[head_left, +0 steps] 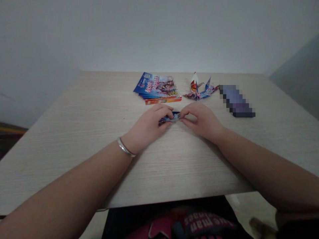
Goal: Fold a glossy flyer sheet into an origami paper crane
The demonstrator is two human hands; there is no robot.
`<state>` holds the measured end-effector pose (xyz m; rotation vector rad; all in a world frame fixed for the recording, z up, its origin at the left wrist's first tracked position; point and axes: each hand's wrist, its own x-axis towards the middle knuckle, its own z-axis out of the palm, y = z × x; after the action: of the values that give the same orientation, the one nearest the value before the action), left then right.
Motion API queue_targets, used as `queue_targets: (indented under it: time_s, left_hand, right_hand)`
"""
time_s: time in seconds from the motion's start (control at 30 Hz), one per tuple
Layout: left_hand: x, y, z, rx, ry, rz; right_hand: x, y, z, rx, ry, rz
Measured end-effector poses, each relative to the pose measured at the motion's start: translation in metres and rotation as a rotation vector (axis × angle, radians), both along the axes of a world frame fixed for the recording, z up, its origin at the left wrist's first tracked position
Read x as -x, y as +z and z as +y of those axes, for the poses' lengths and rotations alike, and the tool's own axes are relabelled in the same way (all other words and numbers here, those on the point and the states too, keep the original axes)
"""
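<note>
Between both hands (149,127) (201,121), folded paper (172,118), print illegible

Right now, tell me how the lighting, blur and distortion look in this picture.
Head view: dim, even light, no glare on the table; soft shadows under the left hand and right hand; the folded paper they pinch looks slightly blurred; wide-angle stretch enlarges the forearms; a pixelated block masks one object.

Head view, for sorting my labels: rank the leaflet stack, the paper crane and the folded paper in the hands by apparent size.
1. leaflet stack
2. paper crane
3. folded paper, partly hidden by the left hand and right hand
</note>
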<state>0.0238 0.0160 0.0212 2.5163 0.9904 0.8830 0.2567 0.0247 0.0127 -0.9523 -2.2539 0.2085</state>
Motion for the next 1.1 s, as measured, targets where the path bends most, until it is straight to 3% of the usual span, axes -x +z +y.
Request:
queue_targets:
  time_s: [0.17, 0.43, 0.6, 0.77, 0.93, 1.1]
  left_hand:
    - [-0.0008, 0.0006, -0.0017, -0.008, 0.043, 0.046]
    - [-0.003, 0.005, -0.0053, -0.078, 0.063, 0.038]
    - [-0.0046, 0.0073, -0.0067, -0.088, 0.061, 0.103]
    - [-0.0037, 0.0068, -0.0068, -0.08, 0.043, 0.098]
    - [-0.0025, 0.0052, -0.0052, -0.017, 0.056, 0.098]
    - [-0.0037, 0.0049, -0.0059, 0.099, 0.12, -0.041]
  right_hand:
    - [0.0012, 0.0025, -0.0012, -0.172, 0.01, -0.044]
    - [0.0027, 0.0073, -0.0034, -0.248, -0.037, -0.128]
    - [0.0071, 0.0074, -0.0045, -0.202, -0.028, -0.124]
    - [0.0084, 0.0043, -0.0041, -0.034, -0.028, -0.043]
    - [0.0076, 0.0038, -0.0024, 0.067, -0.035, -0.105]
    - [0.0061, 0.0025, -0.0013, 0.086, -0.054, -0.034]
